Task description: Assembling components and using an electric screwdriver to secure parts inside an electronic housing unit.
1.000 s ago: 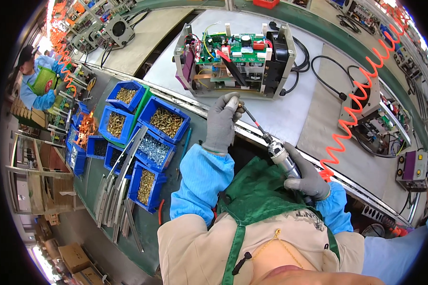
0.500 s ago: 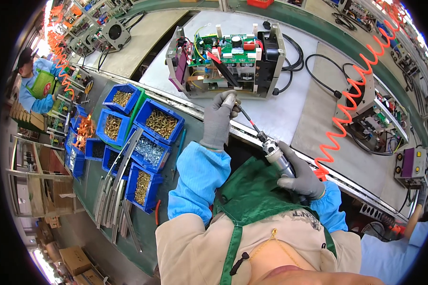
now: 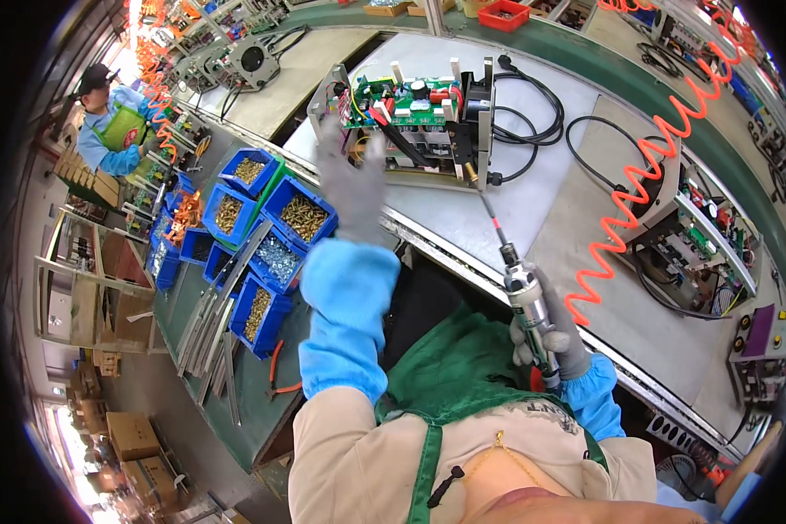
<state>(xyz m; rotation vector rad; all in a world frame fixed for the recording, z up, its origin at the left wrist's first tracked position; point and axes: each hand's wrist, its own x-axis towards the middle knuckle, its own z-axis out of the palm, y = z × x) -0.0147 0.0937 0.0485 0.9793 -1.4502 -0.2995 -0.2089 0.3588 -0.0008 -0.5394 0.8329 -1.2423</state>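
Observation:
My right hand (image 3: 555,327), in a grey glove, is wrapped round a silver power screwdriver (image 3: 527,301). Its long bit points up and away, and a brass-coloured screw (image 3: 472,172) sits at the tip, by the lower right corner of an open-framed electrical unit (image 3: 428,176). My left hand (image 3: 354,188), gloved too and blurred, reaches to the unit's left end with thumb and fingers apart. It covers part of that end panel; whether it touches cannot be told. A green circuit board (image 3: 402,103) with red and black wires tops the unit.
Blue bins (image 3: 299,215) of screws stand on the left, beside metal strips (image 3: 208,327) and red-handled pliers (image 3: 275,371). A black cable (image 3: 541,131) lies behind the unit. An orange coiled hose (image 3: 616,223) hangs on the right near another unit (image 3: 694,227). A co-worker (image 3: 118,127) is at far left.
My left hand has left the screwdriver's tip and moved left to the unit's end. The screwdriver now points at the unit, with the screw on its bit. The view has shifted.

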